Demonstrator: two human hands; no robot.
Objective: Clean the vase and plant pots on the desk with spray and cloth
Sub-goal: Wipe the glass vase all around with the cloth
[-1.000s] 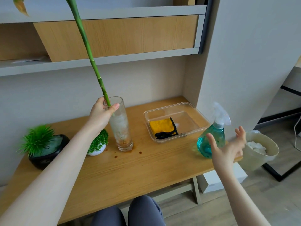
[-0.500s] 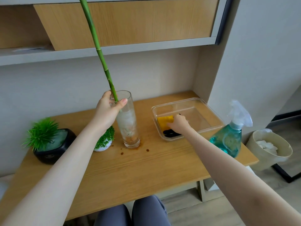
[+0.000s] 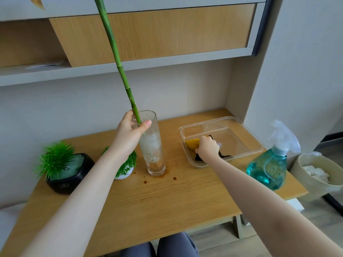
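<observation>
A tall glass vase [image 3: 154, 151] stands mid-desk with a long green bamboo stalk [image 3: 118, 67] in it. My left hand [image 3: 130, 132] grips the vase near its rim, thumb in front. Inside a clear plastic tray [image 3: 246, 130] lies a yellow cloth with black edging [image 3: 192, 143]; my right hand [image 3: 207, 147] grips it with curled fingers and covers most of it. A teal spray bottle [image 3: 267, 167] with a white trigger stands at the desk's right edge. A black pot with a spiky green plant [image 3: 65, 171] sits at the left, and a small white pot with green foliage [image 3: 126, 167] lies partly behind my left forearm.
Brown drips stain the wooden desk [image 3: 157, 201] around the vase's base. A beige bin [image 3: 319, 175] holding white tissue stands on the floor to the right. Shelves and a wooden cabinet front [image 3: 157, 34] overhang the desk. My knees show under the front edge.
My right hand swung from beside the spray bottle into the tray and closed on the cloth. My left hand has stayed on the vase.
</observation>
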